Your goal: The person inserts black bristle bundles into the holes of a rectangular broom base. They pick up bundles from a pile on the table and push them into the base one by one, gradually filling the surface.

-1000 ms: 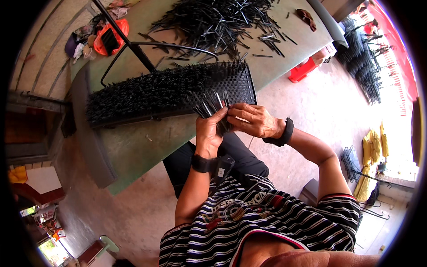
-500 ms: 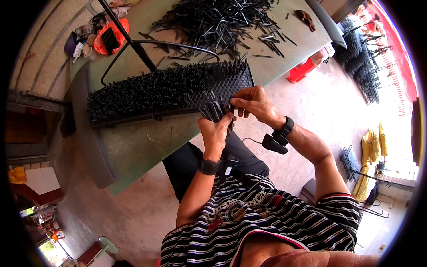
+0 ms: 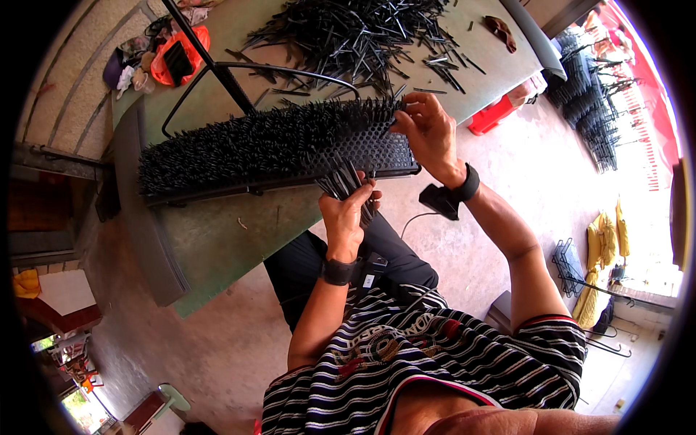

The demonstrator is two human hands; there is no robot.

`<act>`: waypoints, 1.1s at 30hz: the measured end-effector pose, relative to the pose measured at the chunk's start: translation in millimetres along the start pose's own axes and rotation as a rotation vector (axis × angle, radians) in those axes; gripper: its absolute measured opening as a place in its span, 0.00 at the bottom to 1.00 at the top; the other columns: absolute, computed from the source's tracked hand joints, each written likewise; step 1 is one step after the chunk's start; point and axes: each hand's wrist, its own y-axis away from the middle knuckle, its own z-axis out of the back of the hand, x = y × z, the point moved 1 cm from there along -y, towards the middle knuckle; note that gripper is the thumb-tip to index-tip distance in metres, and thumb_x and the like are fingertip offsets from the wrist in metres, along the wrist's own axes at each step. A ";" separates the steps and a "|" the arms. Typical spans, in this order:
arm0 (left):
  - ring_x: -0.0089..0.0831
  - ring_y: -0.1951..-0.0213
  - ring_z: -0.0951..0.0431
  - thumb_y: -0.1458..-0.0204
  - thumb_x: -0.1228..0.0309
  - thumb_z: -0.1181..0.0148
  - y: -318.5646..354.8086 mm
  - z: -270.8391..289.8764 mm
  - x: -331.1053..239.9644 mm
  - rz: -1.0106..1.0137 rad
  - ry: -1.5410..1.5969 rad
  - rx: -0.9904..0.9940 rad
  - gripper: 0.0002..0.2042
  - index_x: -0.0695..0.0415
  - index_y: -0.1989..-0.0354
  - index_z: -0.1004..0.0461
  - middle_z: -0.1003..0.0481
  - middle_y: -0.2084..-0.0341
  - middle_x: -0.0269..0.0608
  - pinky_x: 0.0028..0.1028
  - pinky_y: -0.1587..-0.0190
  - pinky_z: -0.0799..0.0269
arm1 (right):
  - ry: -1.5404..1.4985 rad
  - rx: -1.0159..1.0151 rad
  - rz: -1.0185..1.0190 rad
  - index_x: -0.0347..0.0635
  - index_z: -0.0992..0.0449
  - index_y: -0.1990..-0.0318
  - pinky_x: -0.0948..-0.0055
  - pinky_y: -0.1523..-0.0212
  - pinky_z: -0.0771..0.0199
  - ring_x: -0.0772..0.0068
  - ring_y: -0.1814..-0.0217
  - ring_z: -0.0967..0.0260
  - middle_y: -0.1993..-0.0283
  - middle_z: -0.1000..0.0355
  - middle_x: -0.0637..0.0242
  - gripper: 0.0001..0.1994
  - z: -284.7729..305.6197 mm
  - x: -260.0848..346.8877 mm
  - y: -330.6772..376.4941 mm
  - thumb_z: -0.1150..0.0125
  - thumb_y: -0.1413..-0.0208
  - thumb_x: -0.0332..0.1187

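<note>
A long black perforated panel [image 3: 388, 151] on a wire frame lies across the table, its left and middle thick with upright black bristle strips [image 3: 239, 151]. Bare holes show toward its right end. My left hand [image 3: 346, 210] is closed round a fanned bundle of thin black strips [image 3: 339, 180] at the panel's near edge. Over the panel's far right corner, my right hand [image 3: 429, 130] has thumb and fingers pinched together at the last row of bristles. Whatever sits between those fingertips is too small to make out.
A big loose heap of black strips [image 3: 348, 36] covers the table's far part. Metal bars [image 3: 230, 85] of the frame rise behind the panel. An orange bag [image 3: 190, 54] lies at the far left, a red stool [image 3: 487, 119] stands beyond the table's right edge.
My right hand has moved from beside the bundle up and right to the panel's far right corner. The left hand keeps the bundle, nearly in the same place.
</note>
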 end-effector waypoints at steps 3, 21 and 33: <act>0.34 0.78 0.23 0.57 0.84 0.41 -0.4 0.1 -1.4 0.011 0.003 -0.007 0.10 0.65 0.64 0.28 0.24 0.74 0.45 0.29 0.77 0.26 | 0.113 0.074 0.065 0.35 0.35 0.58 0.78 0.75 0.28 0.73 0.72 0.24 0.74 0.27 0.60 0.10 -2.4 2.8 -10.1 0.45 0.47 0.22; 0.34 0.76 0.22 0.57 0.83 0.40 -4.2 -1.6 -5.1 0.020 -0.010 0.029 0.10 0.65 0.63 0.27 0.23 0.72 0.45 0.29 0.76 0.25 | 0.420 0.416 0.036 0.35 0.25 0.63 0.75 0.78 0.30 0.70 0.78 0.29 0.74 0.27 0.62 0.08 -5.8 5.9 -9.5 0.40 0.49 0.29; 0.32 0.77 0.22 0.56 0.84 0.43 -1.2 -11.9 2.4 -0.029 -0.129 0.041 0.11 0.67 0.62 0.29 0.25 0.75 0.41 0.27 0.77 0.26 | 0.026 0.030 -0.061 0.35 0.35 0.60 0.79 0.73 0.27 0.73 0.70 0.23 0.72 0.25 0.58 0.08 6.9 -0.9 -6.3 0.44 0.47 0.23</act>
